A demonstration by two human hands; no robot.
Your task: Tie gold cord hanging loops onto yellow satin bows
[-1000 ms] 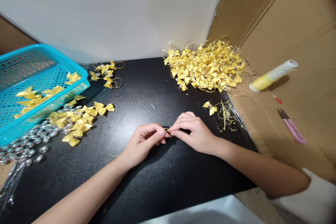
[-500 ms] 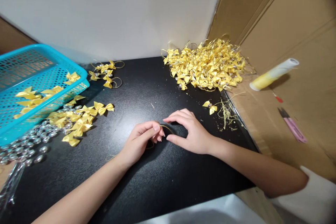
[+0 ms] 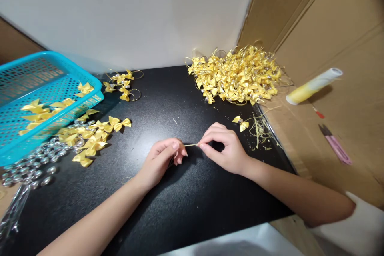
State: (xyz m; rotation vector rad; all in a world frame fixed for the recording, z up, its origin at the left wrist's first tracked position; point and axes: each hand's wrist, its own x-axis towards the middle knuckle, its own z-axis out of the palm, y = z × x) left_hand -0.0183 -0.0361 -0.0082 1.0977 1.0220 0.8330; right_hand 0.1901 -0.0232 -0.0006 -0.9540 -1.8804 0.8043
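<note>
We pinch a thin gold cord (image 3: 191,145) taut between left hand (image 3: 162,159) and right hand (image 3: 225,149), both grips clamped on its ends, lying crosswise at mid-counter (image 3: 186,208).

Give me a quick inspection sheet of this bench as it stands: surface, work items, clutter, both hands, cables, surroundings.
Surface: black tabletop, flecked with scraps.
Job's things: gold cord stretched taut between both hands.
Clutter: bow heap far right; loose bows; silver beads; blue basket holding bows; cord trimmings.
Grippers: left hand and right hand each pinch a cord end.
Cables: nothing seen.
Surroundings: cardboard, snips, roll on the right.
</note>
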